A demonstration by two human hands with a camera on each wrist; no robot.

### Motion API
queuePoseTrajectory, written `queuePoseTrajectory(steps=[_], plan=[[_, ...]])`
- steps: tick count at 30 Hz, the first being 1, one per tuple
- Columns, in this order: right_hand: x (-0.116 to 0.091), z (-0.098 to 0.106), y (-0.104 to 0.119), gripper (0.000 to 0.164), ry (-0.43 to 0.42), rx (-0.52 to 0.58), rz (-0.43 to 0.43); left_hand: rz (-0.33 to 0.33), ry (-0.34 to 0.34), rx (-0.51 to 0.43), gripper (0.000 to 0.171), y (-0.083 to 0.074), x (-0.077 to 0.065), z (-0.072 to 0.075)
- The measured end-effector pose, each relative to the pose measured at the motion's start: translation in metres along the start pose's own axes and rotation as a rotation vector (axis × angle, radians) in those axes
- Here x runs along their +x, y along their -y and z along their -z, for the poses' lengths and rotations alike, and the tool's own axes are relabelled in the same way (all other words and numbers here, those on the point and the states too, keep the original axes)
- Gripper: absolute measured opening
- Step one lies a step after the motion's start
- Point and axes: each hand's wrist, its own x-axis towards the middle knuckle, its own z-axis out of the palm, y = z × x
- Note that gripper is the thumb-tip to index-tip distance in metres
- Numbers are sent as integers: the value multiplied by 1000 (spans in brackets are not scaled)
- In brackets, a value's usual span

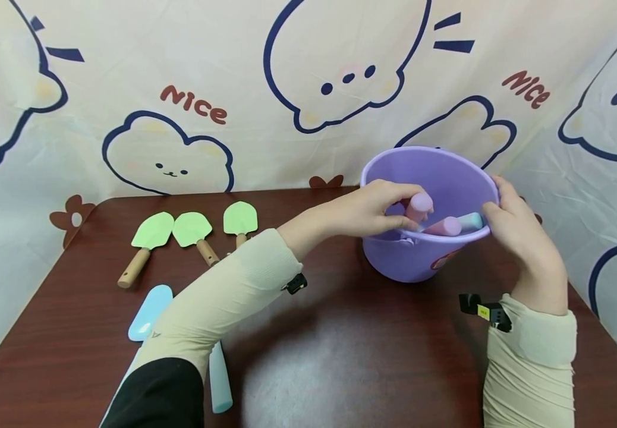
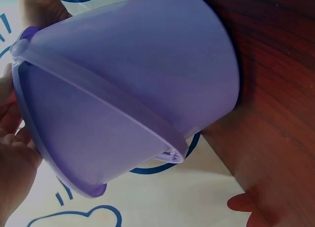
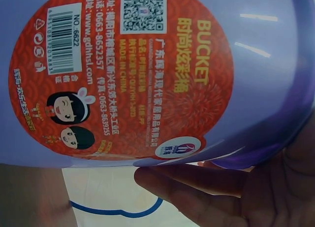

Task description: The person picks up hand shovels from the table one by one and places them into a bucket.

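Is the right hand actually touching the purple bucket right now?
Touching: the head view shows the right hand gripping the purple bucket at its right side.

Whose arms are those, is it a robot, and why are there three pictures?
No robot: it's a person. One picture comes from a camera on the head, looking down; the others from cameras on each wrist, where the bucket looks sideways. The right wrist's picture shows its red label. The left hand grips a pink handle in the bucket; the right hand holds its rim. Three green spatulas, a blue blade and a teal handle lie on the table.
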Motion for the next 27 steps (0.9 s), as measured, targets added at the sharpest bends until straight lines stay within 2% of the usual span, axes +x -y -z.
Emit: queuePoseTrajectory(steps=[6, 13, 22, 27], plan=[[-1, 0, -1, 63, 14, 7, -15, 11, 110, 6, 31, -4, 8, 2], [-2, -1, -1, 64, 17, 19, -14, 52, 182, 27, 30, -8, 13, 1], [-1, 0, 0, 63, 11, -14, -3, 114, 233, 97, 29, -11, 14, 0], [-1, -1, 0, 63, 8, -18, -4, 146, 249, 101, 32, -14, 15, 0]])
